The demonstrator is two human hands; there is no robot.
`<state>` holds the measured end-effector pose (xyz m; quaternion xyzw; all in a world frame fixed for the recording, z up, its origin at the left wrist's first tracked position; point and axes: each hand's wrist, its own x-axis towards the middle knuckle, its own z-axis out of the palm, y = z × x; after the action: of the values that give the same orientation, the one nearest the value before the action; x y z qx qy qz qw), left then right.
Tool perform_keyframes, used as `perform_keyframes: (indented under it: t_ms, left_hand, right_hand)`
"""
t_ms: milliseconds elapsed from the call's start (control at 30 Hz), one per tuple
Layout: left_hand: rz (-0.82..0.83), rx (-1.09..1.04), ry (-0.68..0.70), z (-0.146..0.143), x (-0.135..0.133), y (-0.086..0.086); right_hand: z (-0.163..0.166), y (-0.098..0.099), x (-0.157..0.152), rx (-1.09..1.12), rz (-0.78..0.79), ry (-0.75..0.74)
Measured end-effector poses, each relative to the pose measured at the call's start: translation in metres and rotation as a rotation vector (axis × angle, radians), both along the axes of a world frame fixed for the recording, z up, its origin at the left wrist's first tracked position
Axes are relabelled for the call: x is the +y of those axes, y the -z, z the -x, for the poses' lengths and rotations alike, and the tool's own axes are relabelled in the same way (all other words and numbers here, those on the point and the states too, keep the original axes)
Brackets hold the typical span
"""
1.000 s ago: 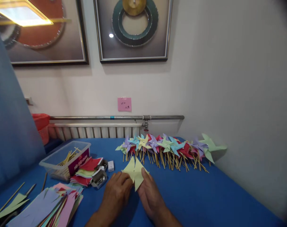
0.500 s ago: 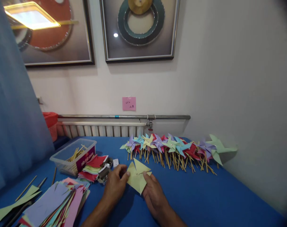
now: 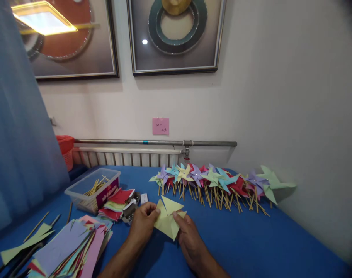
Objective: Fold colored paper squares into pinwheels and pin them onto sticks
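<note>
Between my two hands is a pale yellow-green paper square (image 3: 167, 222), slit from its corners toward the middle. My left hand (image 3: 144, 222) pinches its left side between thumb and fingers. My right hand (image 3: 187, 235) grips the right side, its thumb on a flap that bends up toward the middle. The paper is held above the blue tabletop (image 3: 230, 243). Left of my left hand lie a small open box (image 3: 130, 213) of shiny metal bits and a stack of small coloured papers (image 3: 118, 202).
Finished paper pinwheels (image 3: 196, 175) on sticks lie in a row at the back right. A clear plastic tub (image 3: 74, 192) of wooden sticks stands at the left. Slit coloured sheets (image 3: 62, 243) are piled at front left, beside dark-handled scissors (image 3: 25, 258). A blue curtain (image 3: 16, 135) hangs at far left.
My right thumb has moved inward on the paper, and the right flap is more lifted and bent. My left hand keeps its pinch. The view has shifted slightly.
</note>
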<state>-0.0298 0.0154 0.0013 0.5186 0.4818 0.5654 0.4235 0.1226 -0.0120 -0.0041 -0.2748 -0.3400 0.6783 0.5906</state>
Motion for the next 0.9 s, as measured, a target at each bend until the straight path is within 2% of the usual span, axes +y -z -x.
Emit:
perform_keyframes:
  t_ms: [367,600,900]
  left_hand:
    - [0.039,-0.046,-0.019,0.0,-0.001,0.0]
    - [0.067,-0.112,-0.02,0.0,0.003,0.001]
    - [0.076,-0.16,0.002,0.002,0.004,0.001]
  right_hand:
    - [-0.003,0.001,0.001,-0.031,-0.014,-0.004]
    - [-0.004,0.003,0.004,-0.073,0.045,-0.03]
    - [-0.004,-0.012,-0.002,0.03,-0.051,-0.108]
